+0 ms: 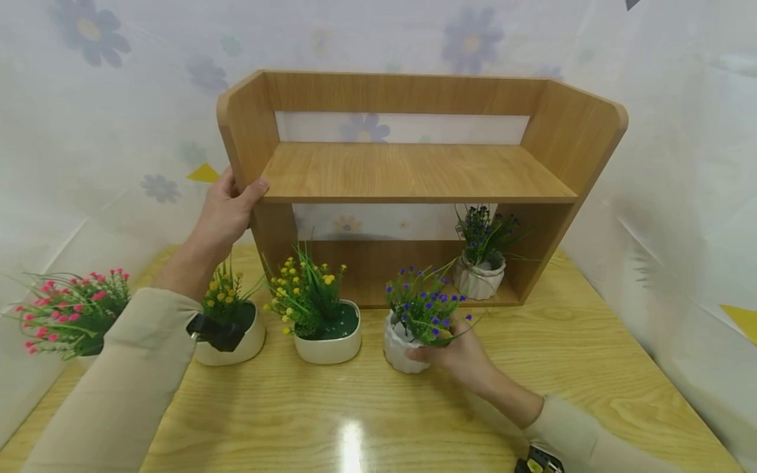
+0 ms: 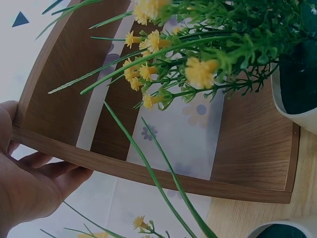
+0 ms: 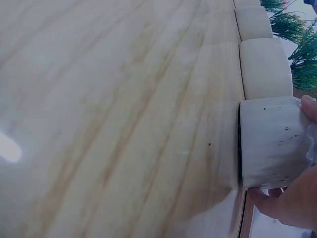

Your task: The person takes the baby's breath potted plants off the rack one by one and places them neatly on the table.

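Note:
My left hand [image 1: 221,213] grips the left side panel of a two-tier wooden shelf [image 1: 414,172], the thumb on its front edge. In the left wrist view the fingers [image 2: 64,173] bend around the panel's edge. My right hand [image 1: 464,358] holds a white pot [image 1: 399,348] of purple flowers [image 1: 428,302] in front of the shelf. The right wrist view shows the pot's pale wall [image 3: 272,144] between thumb and fingers, close to the tabletop; whether it touches cannot be told. Another white pot [image 1: 480,279] with dark purple flowers stands in the shelf's lower right.
Two cream pots with yellow flowers, a middle pot [image 1: 331,348] and a left pot [image 1: 236,351], stand on the wooden table [image 1: 284,420]. Pink flowers [image 1: 73,309] rise at the far left, partly behind the left sleeve. A patterned sheet [image 1: 378,33] hangs behind the shelf.

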{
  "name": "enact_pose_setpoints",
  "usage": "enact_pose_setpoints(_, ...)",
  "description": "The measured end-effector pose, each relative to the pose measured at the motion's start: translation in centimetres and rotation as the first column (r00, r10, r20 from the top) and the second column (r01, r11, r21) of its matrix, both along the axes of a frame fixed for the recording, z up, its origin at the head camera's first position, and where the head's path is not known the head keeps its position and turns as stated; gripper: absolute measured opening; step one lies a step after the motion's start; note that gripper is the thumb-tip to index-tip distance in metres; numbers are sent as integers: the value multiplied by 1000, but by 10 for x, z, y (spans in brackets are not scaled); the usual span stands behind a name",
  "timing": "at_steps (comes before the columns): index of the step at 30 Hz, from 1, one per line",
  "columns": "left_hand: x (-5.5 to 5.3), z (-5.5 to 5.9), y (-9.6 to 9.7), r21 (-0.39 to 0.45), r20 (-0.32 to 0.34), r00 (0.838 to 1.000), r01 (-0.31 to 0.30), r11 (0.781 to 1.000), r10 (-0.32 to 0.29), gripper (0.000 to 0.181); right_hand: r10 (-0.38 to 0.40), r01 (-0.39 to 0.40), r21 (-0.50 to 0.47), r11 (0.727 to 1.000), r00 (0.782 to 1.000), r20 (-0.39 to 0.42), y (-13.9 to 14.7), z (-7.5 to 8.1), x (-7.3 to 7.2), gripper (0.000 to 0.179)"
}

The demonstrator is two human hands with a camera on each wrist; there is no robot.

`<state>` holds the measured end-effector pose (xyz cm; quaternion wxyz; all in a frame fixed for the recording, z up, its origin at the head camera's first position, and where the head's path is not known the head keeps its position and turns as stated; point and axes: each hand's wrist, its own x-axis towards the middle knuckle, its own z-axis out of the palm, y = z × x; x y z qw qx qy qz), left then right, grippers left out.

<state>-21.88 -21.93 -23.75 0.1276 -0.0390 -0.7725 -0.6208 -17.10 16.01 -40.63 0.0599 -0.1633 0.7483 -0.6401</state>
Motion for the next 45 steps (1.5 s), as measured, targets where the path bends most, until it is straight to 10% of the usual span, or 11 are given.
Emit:
enact_pose_setpoints(32,-5,-1,-1,-12,18,1000,5,1000,-5,61,167,-171,-62,983,984,-68,8,-1,-2,80)
enact_pose_setpoints(45,-4,0,-2,-16,14,1000,7,1000,-7,62,-5,19,147,989,995,-98,51,-1,-4,74)
